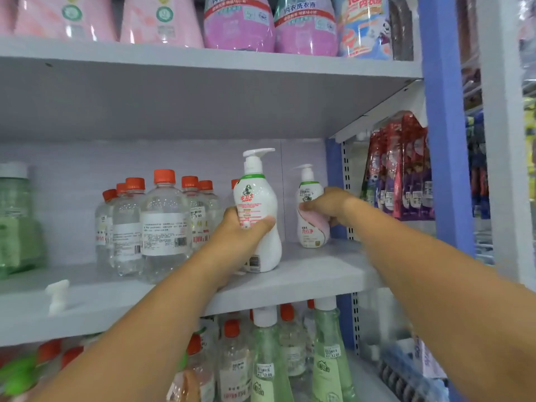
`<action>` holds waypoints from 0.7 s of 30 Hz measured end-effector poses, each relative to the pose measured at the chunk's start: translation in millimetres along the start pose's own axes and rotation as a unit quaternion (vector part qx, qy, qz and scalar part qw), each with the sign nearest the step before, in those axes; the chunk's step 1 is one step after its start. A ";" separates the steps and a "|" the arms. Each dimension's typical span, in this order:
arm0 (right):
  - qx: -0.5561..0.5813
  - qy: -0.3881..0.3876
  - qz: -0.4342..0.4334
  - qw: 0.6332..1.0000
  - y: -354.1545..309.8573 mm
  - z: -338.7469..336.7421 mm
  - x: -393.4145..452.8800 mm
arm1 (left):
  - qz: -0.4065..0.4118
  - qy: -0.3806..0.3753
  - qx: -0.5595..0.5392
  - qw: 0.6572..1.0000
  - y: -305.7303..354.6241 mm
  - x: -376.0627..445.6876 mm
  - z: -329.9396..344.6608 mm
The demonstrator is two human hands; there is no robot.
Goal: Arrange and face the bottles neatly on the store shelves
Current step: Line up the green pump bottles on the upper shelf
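Nearest, the left hand (246, 227) grips the tall white pump bottle (258, 216) round its waist, thumb across the label; the bottle stands upright near the front of the middle shelf (304, 282), spout pointing right. Further back and to the right, the right hand (327, 206) wraps the smaller pump bottle (311, 216), also upright, deeper on the shelf. The smaller bottle lies behind and right of the tall one, so lining them up likely means drawing it forward. Left of both stand clear orange-capped bottles (165, 221).

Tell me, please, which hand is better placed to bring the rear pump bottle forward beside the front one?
Right. The right hand already grips the rear bottle near the back of the shelf, while the left hand is occupied holding the front bottle.
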State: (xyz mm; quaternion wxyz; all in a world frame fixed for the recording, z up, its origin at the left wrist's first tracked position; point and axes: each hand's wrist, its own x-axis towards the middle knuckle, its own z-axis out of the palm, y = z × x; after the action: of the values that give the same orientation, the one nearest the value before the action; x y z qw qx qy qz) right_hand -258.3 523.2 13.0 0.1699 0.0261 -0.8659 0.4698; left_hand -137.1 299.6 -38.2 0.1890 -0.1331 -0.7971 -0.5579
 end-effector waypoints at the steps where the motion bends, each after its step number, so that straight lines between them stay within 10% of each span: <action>1: 0.008 -0.008 -0.001 1.000 -6.4 0.0 -12.5 | -0.008 -0.006 -0.014 1.000 0.9 -1.2 -1.4; 7: -0.022 0.032 -0.114 0.993 -25.4 -13.6 -125.6 | 0.041 -0.007 0.051 0.998 13.9 -36.6 -10.0; 14: 0.199 0.092 -0.227 0.949 -7.9 14.8 -258.3 | 0.113 0.139 -0.005 0.984 10.7 -175.0 -43.1; 21: 0.297 -0.151 -0.152 0.931 35.1 146.6 -342.7 | -0.075 0.256 0.023 0.964 -106.2 -305.6 -101.8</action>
State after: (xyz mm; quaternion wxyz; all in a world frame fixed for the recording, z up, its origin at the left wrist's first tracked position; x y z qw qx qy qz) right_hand 17.5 383.0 -197.9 0.0908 0.2774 -0.6882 0.6643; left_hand 106.5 167.3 -233.6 0.3472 0.0784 -0.7427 -0.5671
